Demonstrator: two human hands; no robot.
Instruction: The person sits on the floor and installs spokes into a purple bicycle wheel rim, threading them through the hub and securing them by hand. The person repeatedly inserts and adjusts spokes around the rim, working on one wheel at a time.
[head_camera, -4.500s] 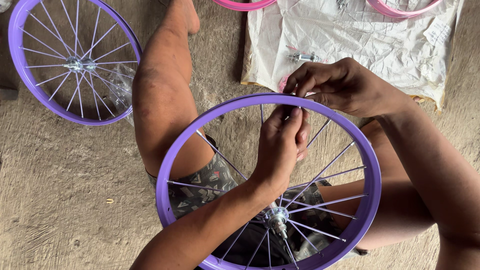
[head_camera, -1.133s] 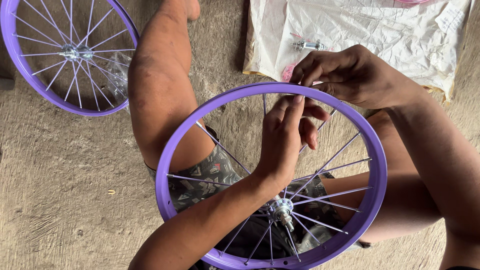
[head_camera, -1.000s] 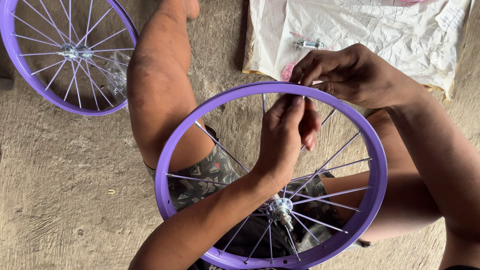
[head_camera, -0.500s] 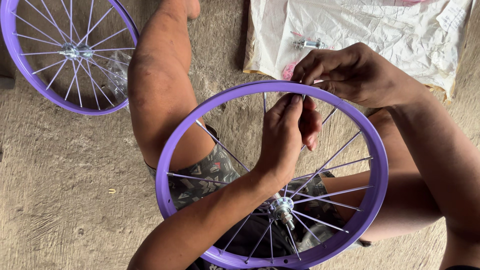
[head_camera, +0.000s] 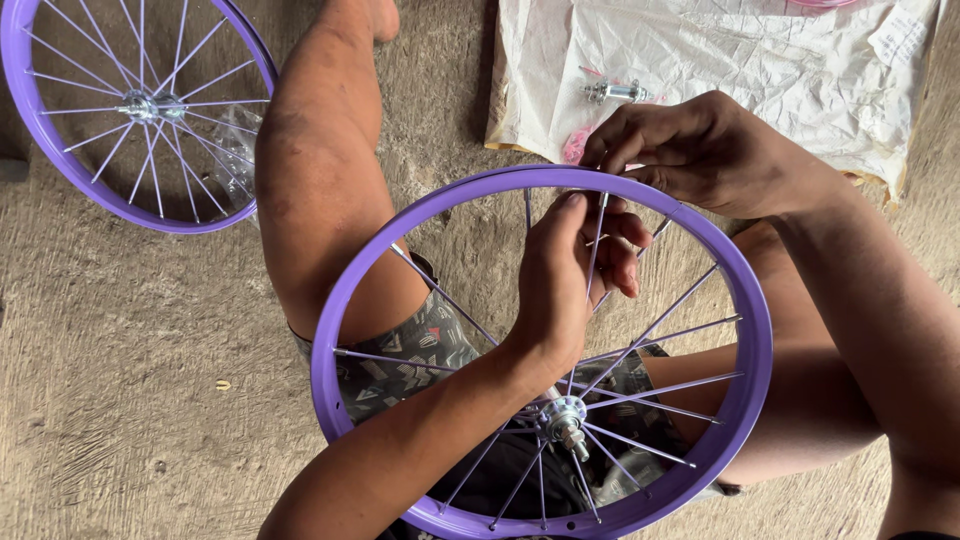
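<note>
At the far left we see a finished purple wheel (head_camera: 130, 110) lying flat on the concrete floor (head_camera: 120, 400), cut off by the picture's top and left edges, with bare floor open below it down to the bottom edge. In the middle, the purple rim (head_camera: 345, 300) rests over our lap, and our left hand (head_camera: 565, 280) reaches up inside it, fingers pinched on a thin spoke (head_camera: 594, 250) near the rim's upper edge. To the right, our right hand (head_camera: 700, 150) sits just outside that upper edge, fingers closed on the spoke's end at the rim, with the crumpled paper sheet (head_camera: 760, 70) and a small metal hub (head_camera: 612, 93) just behind.
</note>
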